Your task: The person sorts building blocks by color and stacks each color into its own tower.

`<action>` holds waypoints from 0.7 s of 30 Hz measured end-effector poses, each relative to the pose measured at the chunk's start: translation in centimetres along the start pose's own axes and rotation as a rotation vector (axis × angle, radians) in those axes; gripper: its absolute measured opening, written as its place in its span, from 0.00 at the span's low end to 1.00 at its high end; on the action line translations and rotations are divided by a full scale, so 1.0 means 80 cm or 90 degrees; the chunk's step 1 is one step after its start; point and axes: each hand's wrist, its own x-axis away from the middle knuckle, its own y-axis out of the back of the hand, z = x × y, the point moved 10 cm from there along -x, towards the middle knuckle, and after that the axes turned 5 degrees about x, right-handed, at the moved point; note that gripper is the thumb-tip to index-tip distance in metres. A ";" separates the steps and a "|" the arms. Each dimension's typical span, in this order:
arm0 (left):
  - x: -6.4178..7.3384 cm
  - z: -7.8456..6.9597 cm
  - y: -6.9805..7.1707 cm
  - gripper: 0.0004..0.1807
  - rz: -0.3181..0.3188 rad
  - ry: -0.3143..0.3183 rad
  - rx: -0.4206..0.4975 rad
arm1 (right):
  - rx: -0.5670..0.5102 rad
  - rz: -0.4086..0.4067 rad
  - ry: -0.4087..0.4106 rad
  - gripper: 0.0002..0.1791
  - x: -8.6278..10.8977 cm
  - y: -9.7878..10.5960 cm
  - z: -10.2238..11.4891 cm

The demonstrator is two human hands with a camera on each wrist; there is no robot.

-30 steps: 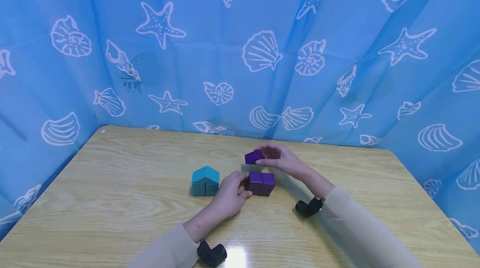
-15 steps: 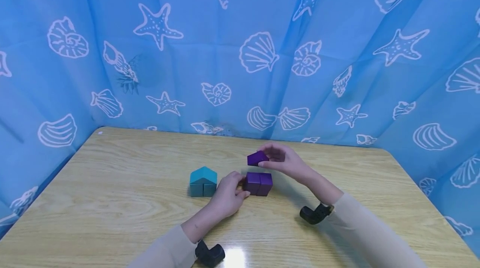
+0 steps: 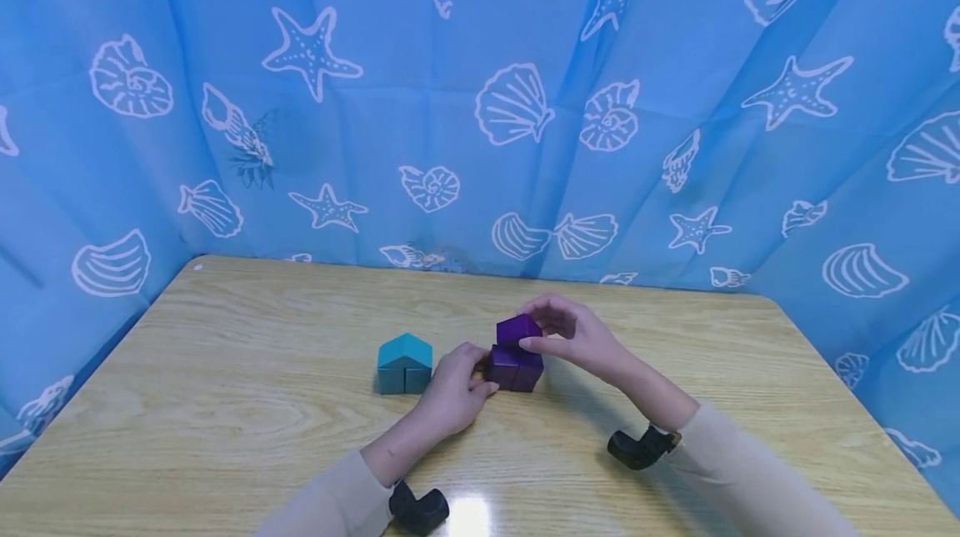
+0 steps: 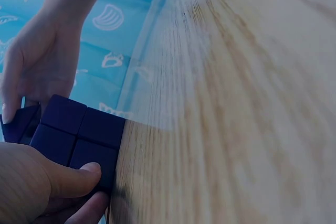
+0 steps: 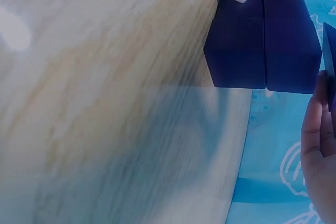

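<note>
My left hand grips a small stack of dark purple cubes at its left side, with the thumb on the near face. In the left wrist view the cubes stand two wide and two high. Over them, my right hand pinches a purple triangular block between thumb and fingers. The block looks slightly tilted, and whether it touches the cubes cannot be told. Only an edge of this triangular block shows in the right wrist view.
Left of my left hand, a teal triangular block sits on teal cubes like a little house. All stand on a wooden table. A blue curtain with white shell prints hangs behind the table's far edge.
My right hand has lowered the purple triangular block from behind and above the cubes to just over their top. My left hand keeps its place at the stack.
</note>
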 end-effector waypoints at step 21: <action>0.000 -0.002 0.001 0.18 -0.001 0.002 -0.006 | 0.019 0.007 0.062 0.17 0.016 -0.016 0.006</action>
